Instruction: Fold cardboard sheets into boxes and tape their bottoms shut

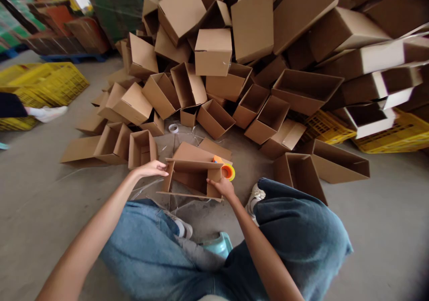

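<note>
An open cardboard box [187, 179] is held between my knees, low over the floor, its long flaps standing out at the near and far sides. My right hand [223, 187] is closed on its right end, with the thumb over the inner side of the flap. My left hand [150, 169] is at the left end, fingers stretched out against or just beside the flap; the exact contact is unclear. Just beyond the right end is an orange and yellow tape dispenser [228, 172], partly hidden by the box. Flat cardboard [192, 152] lies behind the box.
A large heap of brown cartons [214, 52] rises ahead. Open cartons [303, 173] stand at right. Yellow crates [56, 82] are at left, near another person's foot [50, 113]. A white tape roll [173, 128] and clear strips lie on the floor. A teal stool [219, 245] is below me.
</note>
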Tool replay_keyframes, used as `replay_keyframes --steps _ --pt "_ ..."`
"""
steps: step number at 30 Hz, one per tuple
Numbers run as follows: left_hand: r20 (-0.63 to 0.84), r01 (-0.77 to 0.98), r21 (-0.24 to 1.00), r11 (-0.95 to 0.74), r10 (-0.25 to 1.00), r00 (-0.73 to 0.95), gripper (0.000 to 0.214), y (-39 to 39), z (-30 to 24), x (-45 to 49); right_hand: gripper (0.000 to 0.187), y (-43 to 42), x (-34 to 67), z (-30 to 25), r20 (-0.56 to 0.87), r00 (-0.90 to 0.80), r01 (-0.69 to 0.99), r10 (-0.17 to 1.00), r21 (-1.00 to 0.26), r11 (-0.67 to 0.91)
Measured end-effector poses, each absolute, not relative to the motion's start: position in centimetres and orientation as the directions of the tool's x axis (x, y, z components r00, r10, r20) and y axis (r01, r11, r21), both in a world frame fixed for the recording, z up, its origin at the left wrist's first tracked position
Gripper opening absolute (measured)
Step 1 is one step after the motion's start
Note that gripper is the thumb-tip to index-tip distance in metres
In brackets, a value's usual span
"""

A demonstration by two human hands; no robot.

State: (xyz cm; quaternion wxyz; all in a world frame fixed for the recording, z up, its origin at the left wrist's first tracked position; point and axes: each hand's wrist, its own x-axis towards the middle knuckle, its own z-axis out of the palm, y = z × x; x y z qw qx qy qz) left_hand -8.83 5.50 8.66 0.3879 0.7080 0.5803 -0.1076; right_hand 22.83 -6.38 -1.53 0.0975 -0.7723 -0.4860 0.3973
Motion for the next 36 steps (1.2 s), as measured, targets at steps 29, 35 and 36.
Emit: replay_keyframes --steps 29,35,36 --pt "-0.599 0.997 0.066 -0.036 0.798 0.069 0.056 4.0 4.7 -6.5 0.078 -6.8 22.3 -1.8 -0.503 0.257 0.699 0.825 -0.493 -0.518" --pt "-0.517 0.999 -0.026 -0.019 0.856 0.003 0.045 3.2 4.4 -5.4 0.066 -6.8 22.3 -2.2 -0.52 0.323 0.704 0.791 -0.427 -0.568" --pt "-0.504 0.999 -0.042 -0.03 0.864 0.005 0.043 3.0 4.4 -5.3 0.065 -6.8 22.3 -2.2 -0.52 0.326 0.706 0.789 -0.422 -0.569"
